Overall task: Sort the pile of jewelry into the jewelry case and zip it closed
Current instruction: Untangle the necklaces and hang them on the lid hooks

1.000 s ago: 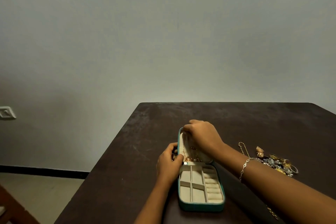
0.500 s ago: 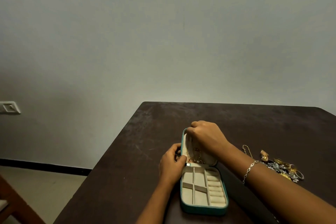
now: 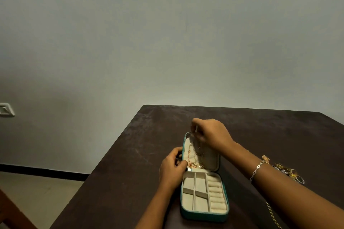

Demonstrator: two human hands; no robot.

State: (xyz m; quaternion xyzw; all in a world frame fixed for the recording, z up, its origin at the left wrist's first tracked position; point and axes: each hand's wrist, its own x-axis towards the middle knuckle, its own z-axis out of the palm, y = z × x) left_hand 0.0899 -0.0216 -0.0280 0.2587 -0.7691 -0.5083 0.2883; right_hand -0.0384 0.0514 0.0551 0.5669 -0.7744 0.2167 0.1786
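The jewelry case (image 3: 202,216) has a teal shell with a faint leathery sheen, and its cream lining (image 3: 200,186) looks like matt, velvety cloth. The chains (image 3: 193,156) in its lid and the pile of jewelry (image 3: 290,172) at the right edge glint like polished metal. The dark counter (image 3: 130,173) is matt and scuffed.

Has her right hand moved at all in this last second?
Yes. Measured against the lid, the right hand has lifted toward the lid's far edge, uncovering more of the lining, with a chain pinched in its fingers.
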